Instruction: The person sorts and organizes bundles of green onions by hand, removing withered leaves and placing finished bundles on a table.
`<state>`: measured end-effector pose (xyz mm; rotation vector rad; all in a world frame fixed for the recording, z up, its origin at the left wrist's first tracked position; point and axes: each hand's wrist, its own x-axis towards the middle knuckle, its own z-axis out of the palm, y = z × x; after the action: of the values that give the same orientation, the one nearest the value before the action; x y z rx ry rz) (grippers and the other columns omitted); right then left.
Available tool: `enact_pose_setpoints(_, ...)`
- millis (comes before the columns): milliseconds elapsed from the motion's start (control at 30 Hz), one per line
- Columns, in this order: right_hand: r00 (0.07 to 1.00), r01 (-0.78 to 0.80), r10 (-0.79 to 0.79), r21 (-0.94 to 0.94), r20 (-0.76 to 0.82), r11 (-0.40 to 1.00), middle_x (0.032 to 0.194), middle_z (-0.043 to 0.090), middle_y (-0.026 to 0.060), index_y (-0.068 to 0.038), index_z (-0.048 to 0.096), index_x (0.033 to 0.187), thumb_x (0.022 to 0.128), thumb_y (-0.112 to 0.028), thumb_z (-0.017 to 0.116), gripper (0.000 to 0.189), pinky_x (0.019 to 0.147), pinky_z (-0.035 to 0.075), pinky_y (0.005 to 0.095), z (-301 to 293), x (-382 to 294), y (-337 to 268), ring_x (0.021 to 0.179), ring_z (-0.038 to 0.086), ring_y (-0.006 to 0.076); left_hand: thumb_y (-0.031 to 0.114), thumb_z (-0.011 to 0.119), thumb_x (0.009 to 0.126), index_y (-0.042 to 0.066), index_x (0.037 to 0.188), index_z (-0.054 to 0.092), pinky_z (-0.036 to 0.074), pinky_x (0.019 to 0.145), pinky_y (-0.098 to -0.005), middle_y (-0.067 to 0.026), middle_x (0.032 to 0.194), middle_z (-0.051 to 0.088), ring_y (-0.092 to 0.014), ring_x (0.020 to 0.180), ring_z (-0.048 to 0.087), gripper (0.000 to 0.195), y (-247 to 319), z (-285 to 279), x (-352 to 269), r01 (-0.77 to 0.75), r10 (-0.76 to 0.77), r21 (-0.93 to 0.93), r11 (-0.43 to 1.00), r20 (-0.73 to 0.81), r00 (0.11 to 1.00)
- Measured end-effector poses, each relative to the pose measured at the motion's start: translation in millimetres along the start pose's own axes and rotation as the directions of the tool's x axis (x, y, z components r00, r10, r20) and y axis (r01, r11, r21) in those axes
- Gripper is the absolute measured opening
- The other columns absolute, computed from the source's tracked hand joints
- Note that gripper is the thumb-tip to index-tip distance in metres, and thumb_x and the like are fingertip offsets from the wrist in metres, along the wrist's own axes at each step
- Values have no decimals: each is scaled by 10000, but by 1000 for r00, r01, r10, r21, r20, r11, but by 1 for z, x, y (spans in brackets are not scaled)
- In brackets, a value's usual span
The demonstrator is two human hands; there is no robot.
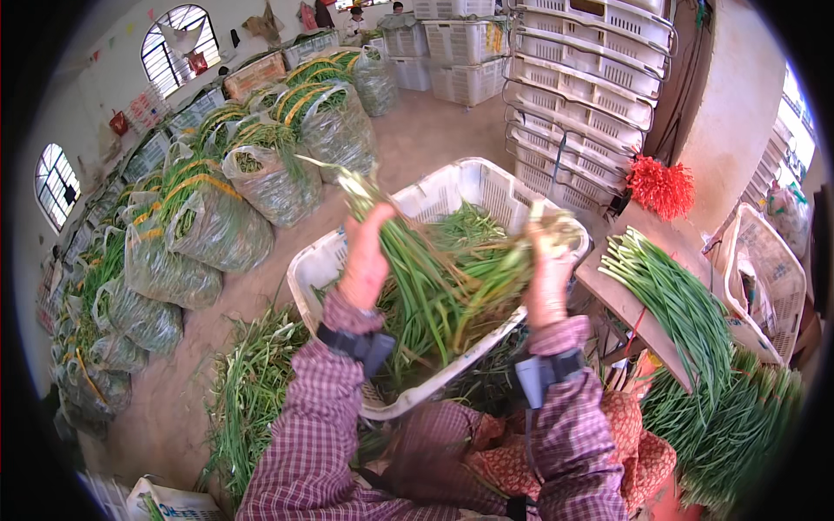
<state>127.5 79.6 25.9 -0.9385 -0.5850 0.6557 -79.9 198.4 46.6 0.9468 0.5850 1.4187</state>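
Observation:
My left hand (pixel 366 260) grips a bunch of green chives (pixel 417 273), whose pale stem ends stick up past the thumb. In my right hand (pixel 546 273) is a second, looser bunch with yellowed leaves (pixel 492 286); that hand is blurred. Both hands are above a white plastic crate (pixel 404 407) standing tilted before my knees. Loose chive leaves (pixel 472 225) lie inside the crate, partly hidden by the bunches. To the right, a bundle of chives (pixel 671 299) rests on a small wooden board (pixel 603 273), apart from my right hand.
A heap of loose leaves (pixel 254 391) covers the floor at left. Plastic bags full of chives (pixel 215 228) line the left side. Stacked white crates (pixel 580 98) rise ahead, beside a red string bundle (pixel 661 187). More chives (pixel 730 423) lie at right. People (pixel 355 23) are far back.

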Motion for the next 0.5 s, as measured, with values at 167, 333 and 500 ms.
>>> enact_pose_setpoints(167, 982, 126, -127, -18, -141, 992, 825, 571, 15, -105, 578, 972, 851, -315, 656, 255, 658, 447, 281, -77, 3, -94, 687, 529, 121, 70, 678, 729, 21, 954, 571, 484, 694, -271, -36, 870, 603, -145, 757, 572, 254, 60, -22, 32, -334, 381, 399, 854, -42, 924)
enact_pose_setpoints(333, 933, 348, -347, -11, -90, 938, 879, 598, 39, -90, 589, 1021, 879, -329, 629, 280, 770, 499, 343, -153, 5, -210, 833, 618, 185, 23, 682, 719, 28, 945, 588, 488, 658, -297, -47, 806, 642, -135, 727, 600, 245, 75, -21, 39, -621, 576, 670, 407, 340, 744)
enact_pose_setpoints(500, 892, 347, -436, 437, 120, 830, 861, 612, 60, -41, 593, 1035, 913, -307, 599, 292, 765, 523, 314, -179, -41, -291, 806, 615, 184, 57, 741, 656, 11, 973, 604, 514, 731, -374, -179, 888, 655, -326, 831, 646, 349, -7, -29, 27, -727, 402, 672, 141, 632, 662)
